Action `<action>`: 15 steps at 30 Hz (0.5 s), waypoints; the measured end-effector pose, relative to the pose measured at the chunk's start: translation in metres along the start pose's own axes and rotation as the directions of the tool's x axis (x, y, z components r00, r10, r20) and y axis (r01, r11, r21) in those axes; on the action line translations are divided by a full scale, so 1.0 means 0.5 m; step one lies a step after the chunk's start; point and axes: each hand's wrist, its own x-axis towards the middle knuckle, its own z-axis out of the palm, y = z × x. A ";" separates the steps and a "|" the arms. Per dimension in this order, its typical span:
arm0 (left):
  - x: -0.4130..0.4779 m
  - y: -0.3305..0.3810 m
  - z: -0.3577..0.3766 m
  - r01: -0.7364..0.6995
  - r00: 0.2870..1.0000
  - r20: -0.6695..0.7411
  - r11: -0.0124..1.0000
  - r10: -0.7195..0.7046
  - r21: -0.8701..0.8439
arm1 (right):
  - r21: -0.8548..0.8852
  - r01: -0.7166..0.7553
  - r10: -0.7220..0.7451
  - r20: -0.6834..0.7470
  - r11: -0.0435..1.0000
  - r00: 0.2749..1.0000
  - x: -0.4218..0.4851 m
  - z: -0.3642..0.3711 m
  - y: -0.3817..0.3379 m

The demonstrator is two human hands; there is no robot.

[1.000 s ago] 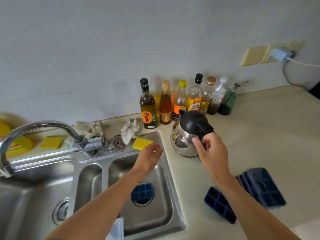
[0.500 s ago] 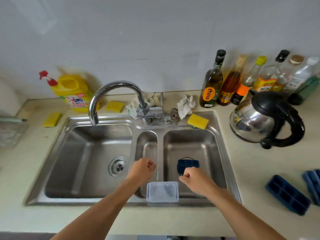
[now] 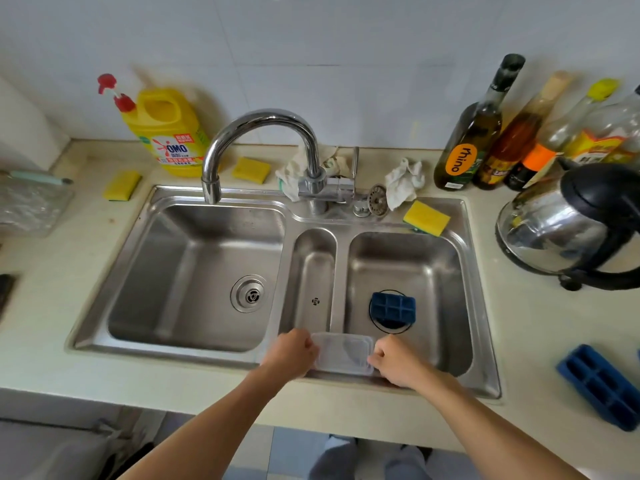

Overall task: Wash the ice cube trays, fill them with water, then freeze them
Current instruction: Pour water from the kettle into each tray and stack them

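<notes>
Where the pale counter (image 3: 41, 341) meets the white tiled wall (image 3: 311, 36), a steel sink (image 3: 173, 353) sits under a curved tap (image 3: 263, 123). At its near rim the left hand (image 3: 292, 353) and right hand (image 3: 394, 363) grip a clear plastic tray (image 3: 343, 353) by its ends, fingers curled round it. One blue ice cube tray (image 3: 392, 307) lies over the right basin's drain; a second blue tray (image 3: 601, 384) rests on the counter right of the sink, with a kettle (image 3: 561, 233) behind it
</notes>
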 end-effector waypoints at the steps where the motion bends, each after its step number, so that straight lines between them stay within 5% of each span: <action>1: -0.002 0.000 0.001 0.001 1.000 0.004 1.000 -0.001 -0.012 | -0.001 0.002 -0.002 -0.009 1.000 1.000 -0.002 0.001 0.000; 9: 0.003 0.020 0.002 0.035 0.999 0.033 0.970 -0.028 -0.242 | -0.022 0.039 -0.040 -0.029 0.999 0.999 -0.038 -0.031 0.009; 15: 0.017 0.103 -0.018 -0.058 0.997 0.022 0.942 0.069 -0.331 | 0.058 0.061 -0.050 -0.177 0.996 0.983 -0.050 -0.107 0.044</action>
